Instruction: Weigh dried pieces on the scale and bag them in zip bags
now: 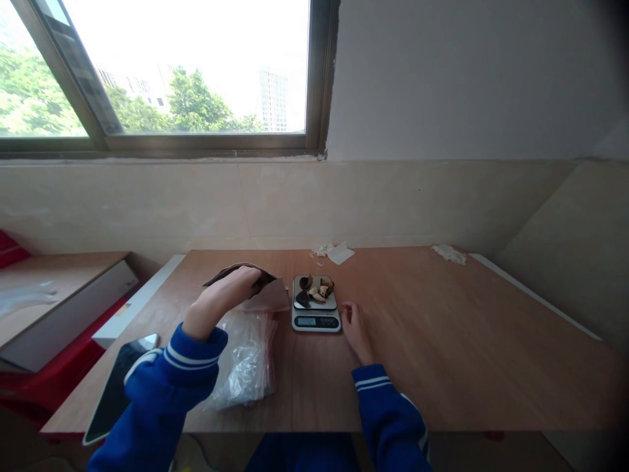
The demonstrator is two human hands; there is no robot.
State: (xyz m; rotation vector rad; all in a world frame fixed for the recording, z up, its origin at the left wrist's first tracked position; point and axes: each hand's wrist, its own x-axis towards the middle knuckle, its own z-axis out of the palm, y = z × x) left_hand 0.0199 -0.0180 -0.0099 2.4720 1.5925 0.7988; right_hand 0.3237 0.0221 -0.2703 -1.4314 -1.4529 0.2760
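Note:
My left hand (249,283) reaches down into an open brown box-like container (268,296), and its fingers are hidden inside. To the right of it stands a small digital kitchen scale (316,322) with a lit display. Several dark brown and cream pieces (318,292), which look like dried mushroom, lie on its metal plate. My right hand (354,324) rests on the table close to the scale's right side, fingers loosely bent and holding nothing. Below my left wrist lies a stack of clear zip bags (248,357) with red edges.
A tablet (120,387) lies at the table's left edge, partly under my left sleeve. Crumpled white paper (339,253) is at the back by the wall, and another white scrap (449,254) at the back right. A second table (59,288) stands on the left.

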